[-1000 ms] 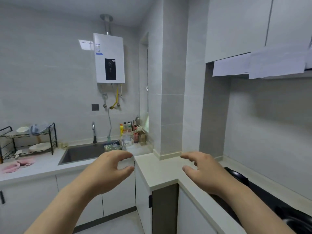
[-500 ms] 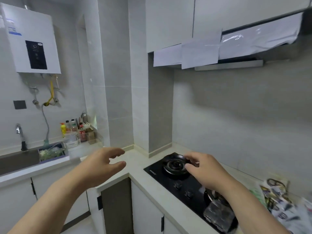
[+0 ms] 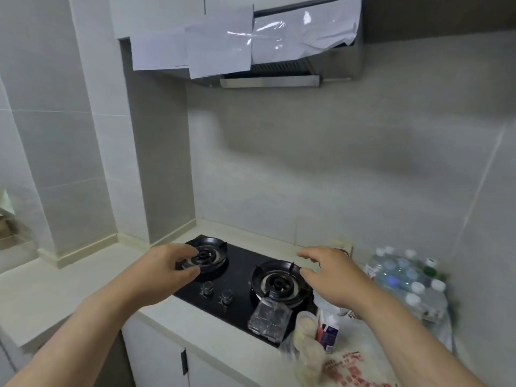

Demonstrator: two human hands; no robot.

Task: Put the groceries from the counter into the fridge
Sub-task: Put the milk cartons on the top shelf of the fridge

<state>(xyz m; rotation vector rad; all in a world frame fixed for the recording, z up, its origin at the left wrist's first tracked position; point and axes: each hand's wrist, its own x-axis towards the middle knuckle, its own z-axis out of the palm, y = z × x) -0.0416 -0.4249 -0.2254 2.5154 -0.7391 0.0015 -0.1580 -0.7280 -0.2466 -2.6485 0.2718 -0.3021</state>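
Groceries lie on the white counter (image 3: 55, 289) to the right of a black gas hob (image 3: 237, 277): a clear plastic box of dark fruit (image 3: 269, 317), a clear bag of pale round pieces (image 3: 307, 347), a small purple-and-white carton (image 3: 329, 335), a printed plastic bag (image 3: 349, 364) and a shrink-wrapped pack of water bottles (image 3: 407, 280). My left hand (image 3: 167, 272) hovers over the left burner, fingers loosely curled, holding nothing. My right hand (image 3: 332, 275) hovers above the right burner, fingers spread and empty. No fridge is in view.
A range hood (image 3: 270, 79) covered with white sheets and film hangs above the hob. Tiled walls close off the back and right, and a wall column (image 3: 92, 135) stands at the left. Cabinet doors (image 3: 156, 358) sit below the counter.
The view has swung right from the sink, past the column, to the hob. The groceries and the bottle pack have come into sight. Both hands stay raised and empty.
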